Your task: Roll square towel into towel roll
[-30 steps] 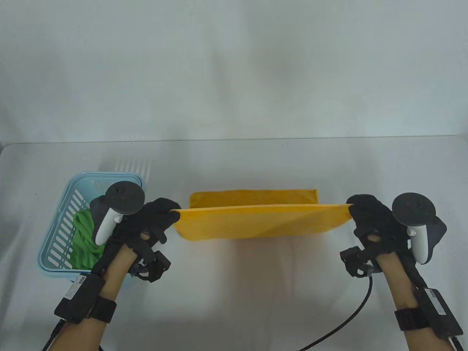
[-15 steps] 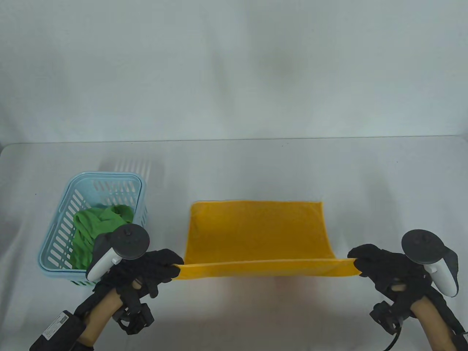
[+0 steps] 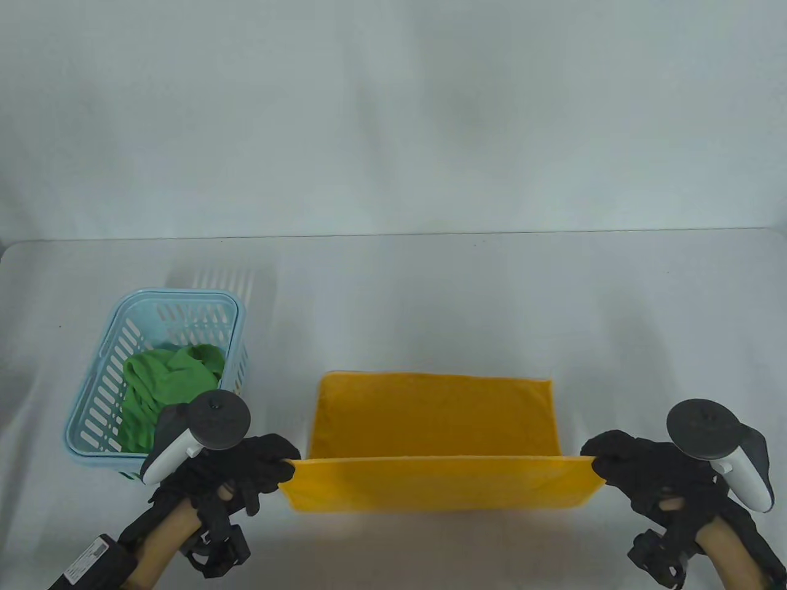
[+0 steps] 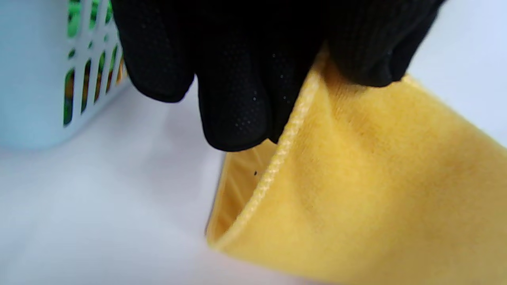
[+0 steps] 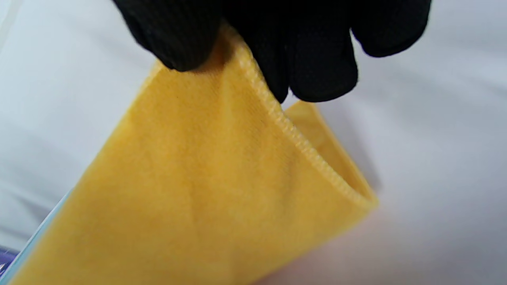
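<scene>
Fingers of my left hand pinch one corner of the yellow towel. My right hand pinches the other corner. It sits low in the middle of the frame, on the white table. At lower left stands a blue basket.

Item: yellow square towel | Finish: soft pile, stitched hem | State: unrolled, near edge raised taut by its two corners, folding toward the viewer | Position: far portion flat on table, front centre.
</scene>
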Action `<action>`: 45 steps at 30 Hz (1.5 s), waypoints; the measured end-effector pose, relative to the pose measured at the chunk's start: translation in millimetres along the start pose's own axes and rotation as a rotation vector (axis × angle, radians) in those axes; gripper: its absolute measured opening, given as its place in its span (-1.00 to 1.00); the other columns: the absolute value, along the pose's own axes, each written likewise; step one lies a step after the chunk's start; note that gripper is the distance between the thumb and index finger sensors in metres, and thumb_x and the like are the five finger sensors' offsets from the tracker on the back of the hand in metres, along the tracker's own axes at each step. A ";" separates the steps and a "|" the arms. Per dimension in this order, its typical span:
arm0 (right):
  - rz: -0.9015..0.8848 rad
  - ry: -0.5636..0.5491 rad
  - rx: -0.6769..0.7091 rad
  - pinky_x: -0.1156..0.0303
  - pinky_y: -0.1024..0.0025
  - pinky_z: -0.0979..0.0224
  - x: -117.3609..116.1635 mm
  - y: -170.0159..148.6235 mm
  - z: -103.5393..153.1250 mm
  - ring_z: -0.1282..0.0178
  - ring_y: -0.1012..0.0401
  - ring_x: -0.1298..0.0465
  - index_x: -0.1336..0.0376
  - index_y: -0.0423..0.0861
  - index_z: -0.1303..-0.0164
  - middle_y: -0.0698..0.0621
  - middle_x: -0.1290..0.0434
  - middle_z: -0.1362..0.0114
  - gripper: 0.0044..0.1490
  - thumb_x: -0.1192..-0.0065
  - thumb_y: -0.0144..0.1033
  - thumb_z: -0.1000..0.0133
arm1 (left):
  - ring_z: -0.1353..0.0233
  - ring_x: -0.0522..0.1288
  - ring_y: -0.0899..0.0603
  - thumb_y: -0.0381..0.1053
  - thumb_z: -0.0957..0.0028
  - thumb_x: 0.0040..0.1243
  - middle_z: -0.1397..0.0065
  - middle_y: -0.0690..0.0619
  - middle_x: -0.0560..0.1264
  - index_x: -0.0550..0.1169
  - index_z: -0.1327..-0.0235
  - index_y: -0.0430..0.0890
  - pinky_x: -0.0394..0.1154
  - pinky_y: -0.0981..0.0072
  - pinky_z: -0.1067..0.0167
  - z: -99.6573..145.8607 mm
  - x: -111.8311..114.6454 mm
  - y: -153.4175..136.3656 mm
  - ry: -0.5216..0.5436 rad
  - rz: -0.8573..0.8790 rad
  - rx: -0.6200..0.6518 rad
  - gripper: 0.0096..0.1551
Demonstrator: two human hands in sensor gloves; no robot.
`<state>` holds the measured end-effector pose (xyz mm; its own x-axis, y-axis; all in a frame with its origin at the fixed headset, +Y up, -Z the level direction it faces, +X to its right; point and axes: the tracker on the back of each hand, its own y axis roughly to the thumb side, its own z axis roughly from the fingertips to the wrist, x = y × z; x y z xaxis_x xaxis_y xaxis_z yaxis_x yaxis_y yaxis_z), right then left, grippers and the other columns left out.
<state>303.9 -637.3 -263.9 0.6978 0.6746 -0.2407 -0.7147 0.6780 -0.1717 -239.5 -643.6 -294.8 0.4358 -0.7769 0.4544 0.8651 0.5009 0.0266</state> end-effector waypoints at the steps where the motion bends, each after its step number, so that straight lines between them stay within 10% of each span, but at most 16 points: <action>1: 0.007 -0.022 -0.017 -0.39 -0.10 -0.31 0.2 0.9 -4.2 -0.19 0.00 -0.57 -0.40 0.15 -0.04 0.06 -0.59 -0.15 -0.53 -0.30 -0.13 0.10 | -0.16 0.75 -0.07 0.10 0.12 0.27 -0.17 0.16 0.71 0.65 -0.05 0.17 0.54 -0.05 -0.28 -4.4 -3.7 2.9 0.035 -0.012 -0.014 -0.56; 28: 0.067 -0.318 -0.429 -0.38 -0.07 -0.36 -41.9 -26.7 -152.8 -0.24 0.02 -0.54 -0.38 0.16 -0.04 0.08 -0.55 -0.19 -0.51 -0.28 -0.07 0.11 | -0.19 0.72 -0.08 0.15 0.14 0.23 -0.19 0.18 0.68 0.63 -0.03 0.18 0.51 -0.07 -0.30 -174.2 19.6 28.9 0.289 -0.398 -0.432 -0.55; 45: 0.085 -0.348 -0.445 -0.32 -0.03 -0.41 -58.7 -43.0 -165.8 -0.27 0.00 -0.45 -0.15 0.19 -0.33 0.08 -0.41 -0.37 -0.19 -0.26 0.12 0.17 | -0.28 0.60 -0.09 0.30 0.17 0.13 -0.38 0.11 0.52 0.44 -0.34 0.13 0.43 -0.10 -0.37 -188.0 40.1 1.8 0.275 -0.278 -0.498 -0.26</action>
<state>285.9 -754.4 -400.7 0.5574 0.8290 0.0447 -0.6678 0.4798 -0.5690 -173.8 -745.7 -443.9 0.1683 -0.9553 0.2431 0.9382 0.0795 -0.3369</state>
